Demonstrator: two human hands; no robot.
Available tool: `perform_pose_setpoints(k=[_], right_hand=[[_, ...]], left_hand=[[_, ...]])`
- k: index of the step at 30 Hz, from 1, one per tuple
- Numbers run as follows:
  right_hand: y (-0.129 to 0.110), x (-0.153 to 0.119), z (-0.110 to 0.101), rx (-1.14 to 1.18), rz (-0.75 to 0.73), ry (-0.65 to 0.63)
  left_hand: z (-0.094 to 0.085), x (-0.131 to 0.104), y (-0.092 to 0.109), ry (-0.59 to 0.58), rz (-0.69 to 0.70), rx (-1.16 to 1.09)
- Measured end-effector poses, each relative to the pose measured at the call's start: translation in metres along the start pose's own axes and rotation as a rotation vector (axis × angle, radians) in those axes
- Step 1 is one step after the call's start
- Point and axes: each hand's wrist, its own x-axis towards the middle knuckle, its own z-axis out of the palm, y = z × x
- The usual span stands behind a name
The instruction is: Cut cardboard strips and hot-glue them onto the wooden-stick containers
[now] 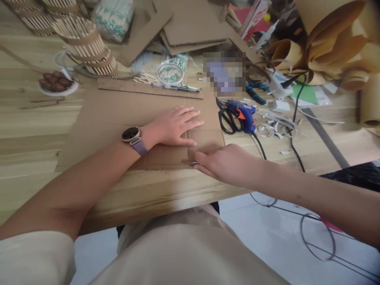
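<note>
A large cardboard sheet (101,118) lies flat on the wooden table. Pressed on it with fingers spread is my left hand (175,126), a watch (131,134) on its wrist. My right hand (219,162) is closed at the sheet's near edge, to the right of and nearer than the left. From its fingertips a thin blade-like tool (190,162) sticks out to the left along that edge; the rest of it is hidden in the hand. A cardboard strip (127,88) rests across the sheet's far side with pens (175,87) on it.
Black-handled scissors (228,120) and a blue glue gun (247,116) lie right of the sheet, a cable trailing nearby. Cardboard pieces (192,25), a stick-covered cylinder (89,47) and rolled brown paper (326,51) stand behind. A bowl of nuts (57,85) is at left.
</note>
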Motion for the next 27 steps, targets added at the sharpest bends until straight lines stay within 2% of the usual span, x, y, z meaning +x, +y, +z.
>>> perform_pose_setpoints(k=[3, 7, 11, 17, 21, 27], right_hand=[[-0.009, 0.014, -0.009, -0.006, -0.067, 0.016], [-0.011, 0.019, -0.014, -0.056, -0.136, 0.033], [-0.014, 0.018, -0.016, -0.077, -0.105, -0.002], [-0.019, 0.017, -0.012, -0.184, -0.095, 0.022], [-0.015, 0.013, -0.011, -0.190, -0.068, -0.020], [-0.003, 0.000, -0.013, -0.144, 0.069, -0.194]], left_hand=[[0.002, 0.000, -0.001, 0.018, 0.003, -0.013], [0.004, 0.000, -0.002, 0.044, 0.010, -0.025], [0.004, 0.000, -0.002, 0.045, 0.011, -0.024], [0.004, 0.000, -0.002, 0.047, 0.012, -0.039], [0.005, -0.001, -0.002, 0.043, 0.013, -0.035], [0.004, -0.001, -0.002, 0.021, 0.009, -0.024]])
